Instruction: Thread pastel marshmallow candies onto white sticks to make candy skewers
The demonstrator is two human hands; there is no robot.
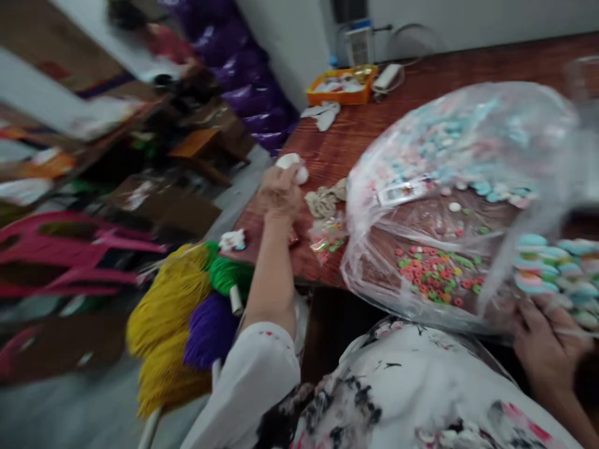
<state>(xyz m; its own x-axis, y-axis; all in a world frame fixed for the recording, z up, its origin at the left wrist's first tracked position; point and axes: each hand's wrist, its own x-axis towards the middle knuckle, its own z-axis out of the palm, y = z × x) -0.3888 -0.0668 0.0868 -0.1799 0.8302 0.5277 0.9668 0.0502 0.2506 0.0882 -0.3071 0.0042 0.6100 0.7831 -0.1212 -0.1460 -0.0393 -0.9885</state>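
Note:
My left hand [281,190] reaches over the table's left edge, its fingers closed round a white rounded thing [294,163] whose kind I cannot make out. At the table's front right my right hand [545,337] has bent, blurred fingers at the edge of a large clear plastic bag [369,249]. Pale blue, pink and white small pieces fill the bag's back part. Red, orange and green little rings [435,271] show through its front. Beside my right hand lie striped pastel twists [538,262] that look like marshmallows.
A small packet of coloured rings [327,237] and a beige cord bundle [325,199] lie between my left arm and the bag. Farther back stand an orange tray [341,87] and a white power strip [387,78]. Yellow mop heads [171,312] and a pink chair [79,249] are left; a person sits beyond.

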